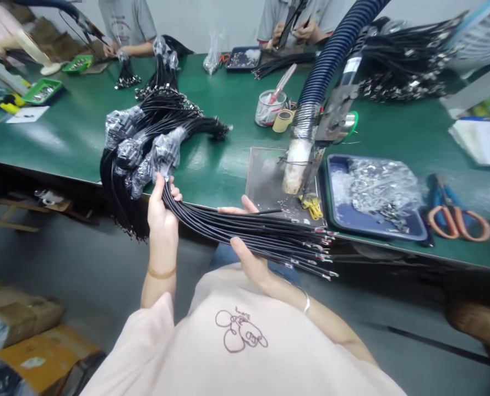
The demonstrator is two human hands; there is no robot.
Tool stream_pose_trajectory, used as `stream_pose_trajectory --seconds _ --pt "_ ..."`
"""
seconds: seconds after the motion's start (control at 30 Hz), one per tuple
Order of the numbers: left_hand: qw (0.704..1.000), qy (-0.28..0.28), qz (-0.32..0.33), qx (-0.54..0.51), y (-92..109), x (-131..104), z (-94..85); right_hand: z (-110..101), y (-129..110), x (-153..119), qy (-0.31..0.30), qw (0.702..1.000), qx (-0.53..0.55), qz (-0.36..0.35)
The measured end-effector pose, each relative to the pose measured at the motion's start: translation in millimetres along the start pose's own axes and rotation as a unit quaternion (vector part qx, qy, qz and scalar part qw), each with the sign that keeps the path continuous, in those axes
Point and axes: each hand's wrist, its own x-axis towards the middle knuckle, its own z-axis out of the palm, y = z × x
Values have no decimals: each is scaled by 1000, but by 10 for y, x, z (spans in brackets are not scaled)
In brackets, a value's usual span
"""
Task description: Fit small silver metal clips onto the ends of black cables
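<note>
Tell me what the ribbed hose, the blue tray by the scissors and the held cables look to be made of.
Hose: probably flexible plastic, slightly glossy, given its even ribs.
Tray: likely rigid plastic, smooth, with rounded corners.
Cables: black plastic or rubber sheaths, I can't tell which; silvery glints suggest metal ends.

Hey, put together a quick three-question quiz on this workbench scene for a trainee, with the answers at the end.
1. True or false: the orange-handled scissors lie on the green table.
2. Which grips the black cables near their plastic-wrapped end?
A. Left hand
B. Right hand
C. Neither
3. Fill in: the tray beside the scissors is ____.

Key: 1 true; 2 A; 3 blue.
</note>
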Motion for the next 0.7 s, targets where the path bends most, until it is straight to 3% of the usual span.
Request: stream_pose_trajectory --seconds 0.1,0.17,0.27,0.33,0.47,0.53,0.6,0.7 --pt "999 47 -3 3 -98 -6 -132 -8 -38 64 11 998 42 -41" --pt "998 58 13 30 -160 12 -243 -12 -90 168 3 999 45 -31" --pt "994 65 13 89 -290 41 -427 -4 -169 483 20 998 62 -6" --pt "991 55 -6 124 -394 50 -538 9 -150 806 68 994 88 7" --pt "977 4 -30 211 -555 72 -687 4 147 1539 169 973 150 55" --pt "966 -21 -23 257 -593 105 -723 -40 353 1817 228 964 124 65" --pt "951 -39 -10 306 -614 152 -745 -112 536 1981 273 957 52 80" --pt "922 -59 10 382 -641 236 -780 -234 734 2036 288 951 -46 102"
